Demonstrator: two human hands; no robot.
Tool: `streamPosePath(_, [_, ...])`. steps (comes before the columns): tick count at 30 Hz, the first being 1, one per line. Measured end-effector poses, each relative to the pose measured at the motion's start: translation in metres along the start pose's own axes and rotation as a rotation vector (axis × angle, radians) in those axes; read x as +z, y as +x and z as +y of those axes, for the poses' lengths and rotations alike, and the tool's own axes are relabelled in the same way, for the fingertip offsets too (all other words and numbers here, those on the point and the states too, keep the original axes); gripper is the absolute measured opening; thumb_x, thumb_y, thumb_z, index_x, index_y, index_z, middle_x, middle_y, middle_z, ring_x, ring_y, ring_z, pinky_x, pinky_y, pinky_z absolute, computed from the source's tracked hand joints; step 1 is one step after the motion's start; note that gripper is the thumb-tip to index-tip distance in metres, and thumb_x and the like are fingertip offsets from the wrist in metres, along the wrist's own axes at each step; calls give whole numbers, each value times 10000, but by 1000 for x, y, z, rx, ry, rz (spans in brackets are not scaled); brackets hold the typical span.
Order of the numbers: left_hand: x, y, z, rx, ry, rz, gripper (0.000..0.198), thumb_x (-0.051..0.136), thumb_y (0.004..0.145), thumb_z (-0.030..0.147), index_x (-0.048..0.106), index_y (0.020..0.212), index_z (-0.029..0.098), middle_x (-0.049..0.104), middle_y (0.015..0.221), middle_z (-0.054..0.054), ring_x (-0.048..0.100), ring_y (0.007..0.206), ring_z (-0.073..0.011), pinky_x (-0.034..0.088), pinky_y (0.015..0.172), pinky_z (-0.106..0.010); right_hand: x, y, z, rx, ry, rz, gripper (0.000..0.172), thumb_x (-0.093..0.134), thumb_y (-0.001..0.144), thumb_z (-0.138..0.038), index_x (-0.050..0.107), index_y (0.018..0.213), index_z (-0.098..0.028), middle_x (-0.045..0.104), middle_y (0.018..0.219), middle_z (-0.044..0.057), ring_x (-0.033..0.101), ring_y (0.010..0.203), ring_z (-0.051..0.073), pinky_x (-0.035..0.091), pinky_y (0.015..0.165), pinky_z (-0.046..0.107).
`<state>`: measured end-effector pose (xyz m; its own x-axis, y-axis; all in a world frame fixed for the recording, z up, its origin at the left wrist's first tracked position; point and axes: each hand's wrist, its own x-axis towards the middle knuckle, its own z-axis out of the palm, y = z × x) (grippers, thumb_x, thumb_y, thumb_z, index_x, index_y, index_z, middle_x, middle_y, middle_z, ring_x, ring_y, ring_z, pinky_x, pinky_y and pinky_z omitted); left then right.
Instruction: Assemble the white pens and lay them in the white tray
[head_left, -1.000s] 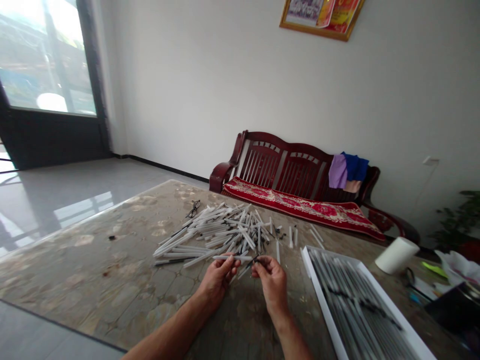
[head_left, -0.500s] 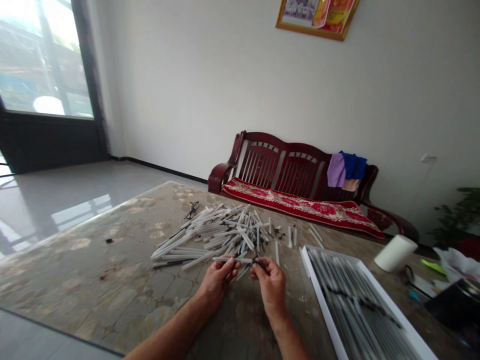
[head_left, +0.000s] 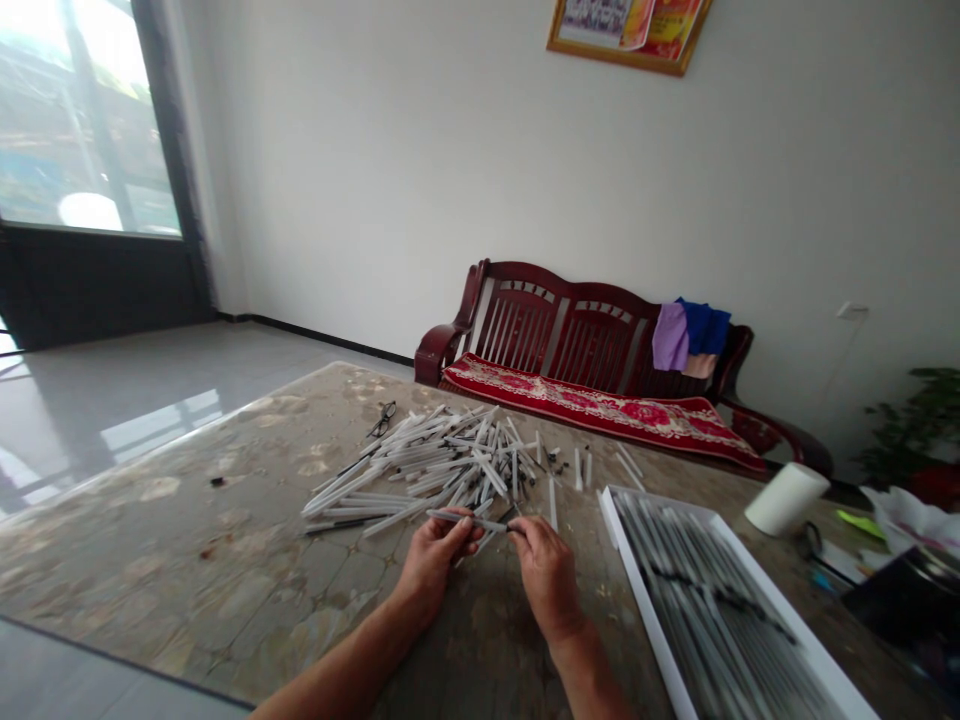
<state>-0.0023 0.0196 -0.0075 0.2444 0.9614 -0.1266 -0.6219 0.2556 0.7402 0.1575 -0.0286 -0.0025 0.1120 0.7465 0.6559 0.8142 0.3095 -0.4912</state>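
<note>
My left hand [head_left: 435,556] pinches a slim whitish pen-like stick [head_left: 489,525], held almost level above the table. At the stick's dark right end, the fingers of my right hand [head_left: 546,568] are closed; they cover most of that tip. Just beyond both hands lies a loose pile of similar white sticks [head_left: 427,455], some with dark parts. To the right, a white open box [head_left: 651,625] holds rows of grey-white sticks with dark ends across the middle.
Small black pieces [head_left: 555,460] and a few single sticks lie right of the pile. Dark-framed glasses [head_left: 384,418] rest behind it. A white paper roll [head_left: 786,498] and a black container [head_left: 892,605] stand at the right. A red wooden bench [head_left: 577,335] is behind the table [head_left: 247,540].
My right hand has turned and shifted slightly right and down at the stick's dark end. The stick now slopes a little down to the right; my left hand keeps its hold.
</note>
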Motion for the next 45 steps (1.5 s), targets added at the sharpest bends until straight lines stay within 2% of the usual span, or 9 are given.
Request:
streamPosePath(4, [-2, 0, -1, 4, 28, 6, 429, 908, 498, 380, 678, 767, 138, 709, 624, -15, 622, 553, -104, 487, 531, -182, 1, 0, -3, -52, -66, 19, 190, 467, 933, -197, 642, 862, -217, 679, 776, 45, 662, 728, 186, 495, 677, 268])
streamPosePath(14, [-2, -3, 2, -34, 5, 4, 444, 900, 512, 402, 667, 779, 134, 688, 574, -3, 562, 478, -70, 418, 478, -157, 8, -5, -15, 37, -69, -36, 286, 346, 973, -309, 550, 794, -220, 631, 704, 31, 597, 646, 174, 394, 586, 254])
streamPosePath(20, [-3, -5, 1, 28, 91, -48, 400, 873, 564, 408, 659, 770, 140, 690, 593, -6, 576, 498, -84, 429, 487, -171, 18, -7, -15, 275, 177, -81, 479, 284, 957, -508, 441, 591, -242, 475, 492, -20, 462, 464, 137, 334, 490, 253])
streamPosePath(25, [-4, -1, 0, 50, 103, -6, 420, 872, 546, 427, 662, 770, 141, 685, 589, -7, 588, 510, -105, 456, 503, -200, 16, -6, -12, 526, 470, -255, 570, 268, 900, -682, 462, 604, -235, 444, 455, -41, 411, 388, 120, 319, 407, 242])
streamPosePath(28, [-6, 2, -1, 36, 81, 20, 431, 871, 543, 435, 662, 780, 142, 687, 589, -6, 594, 519, -107, 461, 514, -201, 11, -5, -13, 429, 424, -217, 475, 345, 917, -617, 533, 750, -215, 532, 595, -23, 502, 517, 131, 358, 470, 226])
streamPosePath(31, [-6, 1, -2, 22, 121, -5, 419, 863, 562, 438, 662, 783, 144, 695, 602, -10, 590, 519, -101, 453, 511, -193, 10, -5, -13, 308, 305, -146, 394, 398, 924, -533, 527, 732, -215, 521, 610, -25, 509, 575, 136, 369, 537, 229])
streamPosePath(37, [-4, -1, -3, 39, 148, -19, 402, 858, 572, 442, 658, 764, 151, 688, 594, -4, 592, 529, -104, 451, 509, -189, 12, -4, -11, 428, 313, -192, 498, 284, 944, -551, 486, 620, -230, 476, 499, -27, 482, 473, 144, 341, 492, 256])
streamPosePath(42, [-5, 1, -4, 34, 132, -31, 399, 852, 583, 443, 657, 774, 152, 690, 592, -7, 585, 510, -100, 447, 500, -189, 11, -4, -10, 325, 295, -135, 388, 406, 917, -534, 501, 706, -223, 519, 600, -27, 502, 570, 142, 359, 531, 241])
streamPosePath(45, [-4, 0, -3, 46, 154, -34, 415, 863, 558, 445, 657, 763, 149, 686, 596, -7, 596, 520, -112, 446, 486, -194, 15, -5, -8, 370, 289, -116, 441, 367, 930, -542, 475, 636, -231, 488, 525, -30, 477, 504, 141, 333, 493, 253])
